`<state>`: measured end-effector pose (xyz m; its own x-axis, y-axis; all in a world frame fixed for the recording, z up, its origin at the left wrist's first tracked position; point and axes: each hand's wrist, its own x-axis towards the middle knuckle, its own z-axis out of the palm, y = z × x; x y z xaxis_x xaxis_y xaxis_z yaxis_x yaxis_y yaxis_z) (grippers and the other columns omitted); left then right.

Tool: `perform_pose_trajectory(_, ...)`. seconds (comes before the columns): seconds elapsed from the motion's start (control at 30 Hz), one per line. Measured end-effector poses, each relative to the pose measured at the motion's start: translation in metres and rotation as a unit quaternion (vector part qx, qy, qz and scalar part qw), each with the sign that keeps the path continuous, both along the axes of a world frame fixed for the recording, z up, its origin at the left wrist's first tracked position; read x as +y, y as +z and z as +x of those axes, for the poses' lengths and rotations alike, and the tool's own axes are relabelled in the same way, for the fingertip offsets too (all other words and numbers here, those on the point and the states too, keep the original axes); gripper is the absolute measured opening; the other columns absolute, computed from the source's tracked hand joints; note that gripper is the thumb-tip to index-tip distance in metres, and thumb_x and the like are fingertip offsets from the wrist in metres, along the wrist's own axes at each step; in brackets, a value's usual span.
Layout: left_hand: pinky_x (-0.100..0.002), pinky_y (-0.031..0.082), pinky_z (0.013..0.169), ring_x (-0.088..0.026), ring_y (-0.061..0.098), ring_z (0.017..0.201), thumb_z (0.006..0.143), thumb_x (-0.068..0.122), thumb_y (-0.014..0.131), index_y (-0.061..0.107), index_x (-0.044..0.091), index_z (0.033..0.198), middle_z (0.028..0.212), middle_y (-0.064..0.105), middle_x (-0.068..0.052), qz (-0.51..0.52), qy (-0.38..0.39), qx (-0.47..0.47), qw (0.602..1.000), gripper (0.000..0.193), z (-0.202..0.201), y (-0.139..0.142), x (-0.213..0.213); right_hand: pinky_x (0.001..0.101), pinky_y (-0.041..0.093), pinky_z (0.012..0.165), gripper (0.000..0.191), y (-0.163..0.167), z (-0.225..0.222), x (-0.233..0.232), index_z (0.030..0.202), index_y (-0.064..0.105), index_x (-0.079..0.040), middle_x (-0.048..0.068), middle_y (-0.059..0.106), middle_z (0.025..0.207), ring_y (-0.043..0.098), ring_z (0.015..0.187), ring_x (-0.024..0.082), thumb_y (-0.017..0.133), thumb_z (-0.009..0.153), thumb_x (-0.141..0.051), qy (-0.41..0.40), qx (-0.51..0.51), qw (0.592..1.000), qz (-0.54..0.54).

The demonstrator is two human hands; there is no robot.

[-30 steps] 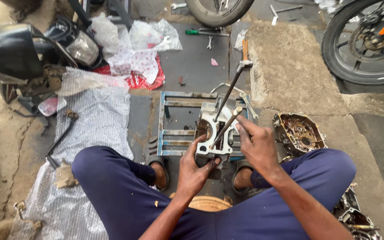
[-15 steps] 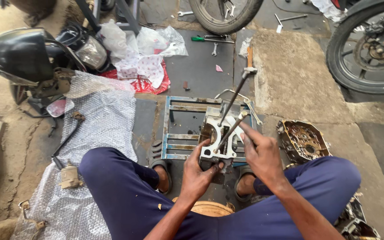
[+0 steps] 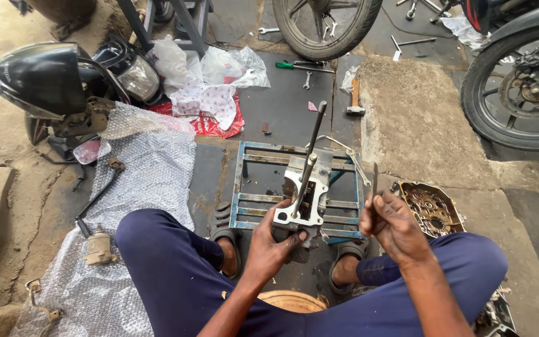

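Note:
A silver metal engine block [image 3: 307, 193] stands on a blue steel frame [image 3: 247, 181] between my knees. Two long dark studs [image 3: 312, 146] rise from it. My left hand [image 3: 271, 240] grips the block's near lower corner. My right hand [image 3: 389, 226] is off to the right of the block, fingers closed around a thin dark metal rod [image 3: 374, 181] that points upward. My legs in dark blue trousers frame the work, with feet in sandals under the frame.
An open engine casing with gears [image 3: 430, 209] lies right of the frame. Bubble wrap [image 3: 138, 181] with small parts covers the ground at left, beside a black headlamp cowl [image 3: 42, 81]. A hammer [image 3: 354, 98], spanners, a screwdriver and two motorcycle wheels [image 3: 329, 25] sit beyond.
My right hand has moved away from the block to the right, carrying a thin rod with it. The left hand keeps its hold on the block.

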<state>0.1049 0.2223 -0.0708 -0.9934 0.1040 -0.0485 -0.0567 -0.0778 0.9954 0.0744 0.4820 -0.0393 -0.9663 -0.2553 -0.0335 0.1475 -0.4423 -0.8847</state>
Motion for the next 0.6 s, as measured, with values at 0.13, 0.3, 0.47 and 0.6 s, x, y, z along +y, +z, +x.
perform_pose_trajectory(0.13,-0.03,0.06,0.085,-0.013,0.074,0.097,0.079,0.005,0.081,0.056,0.003,0.139,0.107,0.079,-0.01,-0.013,-0.001,0.025,1.0,0.064,-0.001,0.001,0.002,0.0366,0.057,0.078,0.021,-0.005,0.0,-0.015,0.096,0.062,-0.003,0.011,0.07,0.096,0.068,0.089,0.021,0.063,0.099,-0.024,-0.001,0.021,0.999,0.033)
perform_pose_trajectory(0.3,-0.031,0.062,0.088,-0.016,0.074,0.103,0.078,0.007,0.082,0.053,0.007,0.142,0.118,0.075,-0.012,-0.049,-0.018,-0.006,0.999,0.07,-0.001,0.002,0.007,0.0336,0.056,0.068,0.023,-0.007,0.003,-0.018,0.107,0.069,-0.002,0.009,0.066,0.086,0.062,0.076,0.016,0.066,0.099,-0.023,-0.037,0.072,0.971,0.225)
perform_pose_trajectory(0.47,-0.034,0.056,0.095,-0.019,0.072,0.108,0.074,0.009,0.086,0.054,0.007,0.14,0.124,0.073,-0.013,-0.07,-0.003,0.006,0.998,0.073,-0.001,0.008,0.009,0.0256,0.048,0.051,0.032,-0.01,0.007,-0.019,0.12,0.068,-0.006,0.001,0.059,0.074,0.056,0.063,0.01,0.065,0.093,-0.022,-0.054,0.024,0.932,0.357)
perform_pose_trajectory(0.6,-0.034,0.055,0.094,-0.02,0.071,0.107,0.071,0.009,0.086,0.059,0.008,0.137,0.12,0.076,-0.012,-0.052,0.001,-0.011,0.999,0.071,-0.006,0.013,0.007,0.0239,0.037,0.049,0.03,-0.011,0.003,-0.016,0.119,0.068,-0.003,-0.001,0.052,0.071,0.047,0.06,0.008,0.067,0.093,-0.017,-0.141,0.027,0.911,0.386)
